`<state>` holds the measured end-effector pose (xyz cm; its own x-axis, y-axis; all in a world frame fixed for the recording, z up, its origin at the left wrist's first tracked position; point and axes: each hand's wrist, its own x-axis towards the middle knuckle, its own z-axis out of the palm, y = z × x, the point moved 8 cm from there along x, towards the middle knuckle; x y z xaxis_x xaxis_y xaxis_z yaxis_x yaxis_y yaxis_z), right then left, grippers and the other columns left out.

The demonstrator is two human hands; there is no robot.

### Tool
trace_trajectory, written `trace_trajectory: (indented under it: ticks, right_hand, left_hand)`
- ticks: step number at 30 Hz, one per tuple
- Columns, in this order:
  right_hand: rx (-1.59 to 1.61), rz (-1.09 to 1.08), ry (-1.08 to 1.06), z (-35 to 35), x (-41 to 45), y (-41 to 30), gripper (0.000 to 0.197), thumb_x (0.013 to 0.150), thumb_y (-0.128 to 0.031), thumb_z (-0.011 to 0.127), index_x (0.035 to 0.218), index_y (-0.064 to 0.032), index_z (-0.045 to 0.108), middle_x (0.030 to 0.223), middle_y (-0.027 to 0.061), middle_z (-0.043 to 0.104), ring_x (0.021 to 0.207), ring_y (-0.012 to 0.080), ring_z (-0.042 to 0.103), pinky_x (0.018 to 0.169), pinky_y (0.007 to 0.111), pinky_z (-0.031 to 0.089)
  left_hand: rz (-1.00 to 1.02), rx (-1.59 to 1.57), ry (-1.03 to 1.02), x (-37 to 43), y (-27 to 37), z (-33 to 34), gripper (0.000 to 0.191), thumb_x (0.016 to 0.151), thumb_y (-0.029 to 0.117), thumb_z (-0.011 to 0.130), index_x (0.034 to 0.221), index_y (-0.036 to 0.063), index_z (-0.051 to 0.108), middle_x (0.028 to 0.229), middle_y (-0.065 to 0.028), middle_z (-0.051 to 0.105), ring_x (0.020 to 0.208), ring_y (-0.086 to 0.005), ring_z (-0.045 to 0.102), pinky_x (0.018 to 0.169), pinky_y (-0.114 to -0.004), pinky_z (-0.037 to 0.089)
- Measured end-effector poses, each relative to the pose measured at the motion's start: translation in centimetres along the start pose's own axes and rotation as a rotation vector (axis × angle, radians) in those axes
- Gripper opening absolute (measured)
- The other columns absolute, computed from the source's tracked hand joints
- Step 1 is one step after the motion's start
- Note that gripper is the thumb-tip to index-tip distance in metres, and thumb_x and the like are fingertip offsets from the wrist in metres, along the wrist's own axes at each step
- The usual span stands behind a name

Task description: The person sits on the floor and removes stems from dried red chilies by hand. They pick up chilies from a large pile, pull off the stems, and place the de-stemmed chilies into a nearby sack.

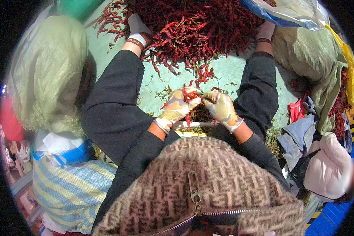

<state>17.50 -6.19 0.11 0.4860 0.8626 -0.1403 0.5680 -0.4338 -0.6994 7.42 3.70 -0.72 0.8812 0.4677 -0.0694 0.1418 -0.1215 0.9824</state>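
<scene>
Both hands wear patterned fabric gloves and meet between the black-trousered legs. My left hand (pixel 179 105) is closed on several dried red chilies (pixel 189 95), which stick out above and below the fingers. Thumb and fingertips of my right hand (pixel 219 106) come together close beside them; whether a stem is pinched there is too small to tell. Below the hands lie more chilies, partly hidden by the gloves. Loose green stems (pixel 163 93) are scattered on the pale green sheet just ahead. Beyond them spreads a large heap of dried red chilies (pixel 194 32), between the two feet.
A full light green woven sack (pixel 48 70) stands at the left, above a blue-and-yellow striped sack (pixel 67 188). Another green sack (pixel 309 50) and cloths (pixel 298 132) lie at the right. Another person in a pale top (pixel 327 171) is at the lower right.
</scene>
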Motion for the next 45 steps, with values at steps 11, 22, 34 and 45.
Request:
trace_trajectory:
  ticks: [11,22,34,45]
  right_hand:
    - [-0.226,0.067,0.056,0.5,1.4,2.9,0.01,0.077,-0.016,0.064,0.08,-0.0075,0.066,0.075,0.0175,0.064,0.07,0.0348,0.064,0.064,0.042,0.052]
    - [-0.379,0.181,0.103,-2.0,8.9,8.9,0.031,0.076,-0.024,0.066,0.099,-0.0034,0.069,0.1,0.0214,0.064,0.095,0.0363,0.063,0.085,0.043,0.05]
    - [0.221,0.245,-0.062,-0.7,5.5,6.2,0.02,0.083,-0.021,0.064,0.09,-0.0025,0.069,0.082,0.0155,0.068,0.073,0.0247,0.065,0.069,0.034,0.05]
    - [0.073,-0.019,-0.201,1.6,0.6,-0.9,0.018,0.081,-0.02,0.068,0.093,-0.0067,0.069,0.079,0.0188,0.066,0.074,0.0344,0.066,0.066,0.04,0.051]
  left_hand:
    - [0.133,0.068,-0.409,-1.2,2.5,3.3,0.019,0.08,0.021,0.067,0.077,0.0028,0.063,0.066,-0.0046,0.058,0.062,-0.0137,0.058,0.06,-0.031,0.047]
    - [-0.193,-0.874,-0.059,0.7,1.6,-2.3,0.01,0.08,0.005,0.068,0.08,0.0054,0.058,0.1,-0.0104,0.063,0.091,-0.0163,0.059,0.081,-0.029,0.047]
    - [-0.505,-0.762,0.208,-0.5,-5.1,-1.0,0.032,0.085,0.013,0.07,0.112,-0.0021,0.063,0.085,-0.0044,0.065,0.072,-0.011,0.06,0.064,-0.025,0.05]
    - [-0.345,-0.366,0.059,-0.9,-4.1,-0.1,0.017,0.076,0.008,0.073,0.089,0.0009,0.065,0.08,-0.0007,0.065,0.072,-0.0093,0.06,0.066,-0.026,0.05]
